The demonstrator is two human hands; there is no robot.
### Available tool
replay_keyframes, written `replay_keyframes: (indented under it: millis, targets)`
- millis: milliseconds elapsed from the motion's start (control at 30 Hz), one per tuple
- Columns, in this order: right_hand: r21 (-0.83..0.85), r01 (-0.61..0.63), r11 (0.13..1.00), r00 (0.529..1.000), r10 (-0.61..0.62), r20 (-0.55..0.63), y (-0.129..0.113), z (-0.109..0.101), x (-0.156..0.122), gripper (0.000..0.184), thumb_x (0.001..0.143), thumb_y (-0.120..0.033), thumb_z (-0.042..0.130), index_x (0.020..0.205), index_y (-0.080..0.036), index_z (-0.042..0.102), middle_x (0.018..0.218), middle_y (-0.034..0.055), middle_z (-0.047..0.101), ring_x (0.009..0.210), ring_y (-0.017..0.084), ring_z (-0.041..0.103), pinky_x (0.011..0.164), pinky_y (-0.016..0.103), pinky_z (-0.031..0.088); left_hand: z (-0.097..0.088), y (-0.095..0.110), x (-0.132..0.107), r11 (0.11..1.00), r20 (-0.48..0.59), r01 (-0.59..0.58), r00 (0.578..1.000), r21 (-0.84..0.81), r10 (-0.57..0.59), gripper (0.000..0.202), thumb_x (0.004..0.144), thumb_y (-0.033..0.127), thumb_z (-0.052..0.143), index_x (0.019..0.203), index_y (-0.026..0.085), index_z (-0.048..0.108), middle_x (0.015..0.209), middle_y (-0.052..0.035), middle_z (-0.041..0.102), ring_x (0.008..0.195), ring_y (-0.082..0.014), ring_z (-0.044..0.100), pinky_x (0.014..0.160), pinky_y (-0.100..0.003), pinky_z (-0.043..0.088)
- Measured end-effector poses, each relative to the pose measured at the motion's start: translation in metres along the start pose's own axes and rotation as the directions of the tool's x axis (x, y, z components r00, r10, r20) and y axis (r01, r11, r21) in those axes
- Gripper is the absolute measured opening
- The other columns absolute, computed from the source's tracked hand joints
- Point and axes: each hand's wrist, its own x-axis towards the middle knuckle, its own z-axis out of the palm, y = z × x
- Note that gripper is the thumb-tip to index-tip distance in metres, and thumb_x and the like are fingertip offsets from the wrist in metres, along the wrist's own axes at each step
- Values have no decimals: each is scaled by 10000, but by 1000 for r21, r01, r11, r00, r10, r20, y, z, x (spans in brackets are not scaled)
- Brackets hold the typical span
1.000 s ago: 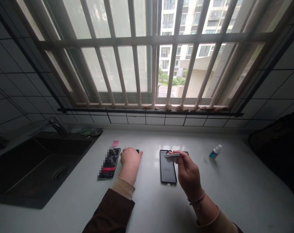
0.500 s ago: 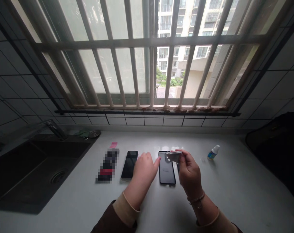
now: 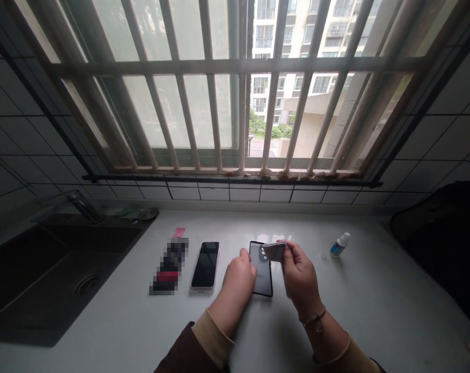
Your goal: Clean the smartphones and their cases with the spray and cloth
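Note:
My left hand (image 3: 239, 277) is closed at the left edge of a black-rimmed phone case (image 3: 263, 278), which has camera cut-outs near its top. The fingertips are partly hidden, but they appear to grip that edge. Between the thumb and fingers of my right hand (image 3: 302, 272) is a folded grey cloth (image 3: 274, 252), held over the top of the case. Beside my right hand a thin dark edge shows, mostly covered by the hand. A smartphone (image 3: 205, 265) with a dark screen lies to the left of my left hand.
A small white-capped bottle (image 3: 340, 244) stands at the right. Left of the phone are a blurred dark item (image 3: 169, 267) and a pink slip (image 3: 179, 232). A sink (image 3: 48, 326) is at the far left, a black bulky object (image 3: 444, 243) at the far right. Window bars rise behind.
My left hand has moved from beside the smartphone to the phone case's left edge and closed there. The case has shifted slightly left. My right hand still holds the cloth.

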Motion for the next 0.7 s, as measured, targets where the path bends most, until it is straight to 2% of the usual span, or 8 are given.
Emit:
replay_keyframes:
  millis: [100, 167, 233, 300, 400, 467, 567, 700]
  targets:
    - [33, -38, 999, 999, 37, 37, 3, 2, 1, 418, 1016, -557, 565, 1137, -201, 747, 1097, 103, 789, 998, 272, 736, 894, 394, 592, -1, -8, 3, 991, -12, -54, 999, -119, 53, 463, 927, 155, 541, 1389, 171, 543, 1008, -114, 742, 897, -243, 723, 777, -297, 495]
    - [77, -58, 995, 997, 54, 60, 5, 4, 1, 432, 1005, -567, 586, 1144, -194, 752, 1087, 103, 792, 981, 271, 740, 889, 398, 602, 2, -12, 6, 932, -25, -57, 998, -357, 52, 534, 923, 198, 573, 1451, 188, 499, 1100, -101, 717, 838, -195, 704, 763, -274, 505]
    - [136, -91, 987, 992, 79, 94, 5, 6, 1, 436, 999, -571, 603, 1157, -192, 753, 1083, 102, 792, 973, 268, 742, 888, 400, 612, 7, -13, 9, 739, -1, -15, 1000, -674, 19, 560, 895, 245, 623, 1442, 185, 516, 1130, -98, 693, 739, -161, 663, 718, -274, 518]
    - [220, -129, 967, 984, 98, 146, 6, 9, -1, 437, 1004, -571, 601, 1168, -193, 747, 1073, 102, 793, 955, 264, 748, 860, 397, 628, 11, -11, 9, 522, 54, 39, 998, -852, 13, 531, 871, 278, 647, 1382, 162, 563, 1089, -95, 696, 717, -154, 645, 687, -272, 527]
    - [342, -187, 921, 971, 120, 208, 7, 14, -4, 431, 1014, -572, 589, 1172, -196, 731, 1047, 103, 797, 894, 257, 762, 766, 370, 646, 14, -4, 4, 375, 105, 76, 993, -924, 56, 410, 884, 317, 638, 1255, 141, 637, 1073, -112, 727, 857, -189, 693, 756, -273, 552]
    - [370, -219, 903, 964, 140, 228, 9, 17, -5, 429, 1012, -577, 592, 1169, -201, 726, 1040, 101, 798, 860, 252, 766, 715, 351, 644, 12, 0, 0, 176, 209, 192, 974, -965, 87, 396, 920, 388, 641, 1228, 139, 664, 1091, -129, 747, 907, -214, 711, 801, -296, 565]
    - [340, -230, 912, 957, 148, 252, 11, 17, -5, 452, 1003, -596, 599, 1181, -202, 729, 1042, 97, 802, 841, 251, 765, 697, 348, 642, 6, 3, -4, -121, 401, 430, 893, -895, 205, 534, 996, 556, 552, 1307, 137, 664, 1106, -158, 762, 920, -256, 733, 835, -372, 585]
    - [263, -171, 949, 967, 111, 228, 11, 12, -4, 481, 1012, -613, 569, 1188, -197, 733, 1015, 96, 812, 812, 256, 772, 696, 362, 651, 1, 3, -5, -217, 448, 530, 829, -820, 333, 627, 1034, 649, 430, 1419, 194, 623, 1223, -155, 748, 1019, -292, 739, 924, -472, 579]
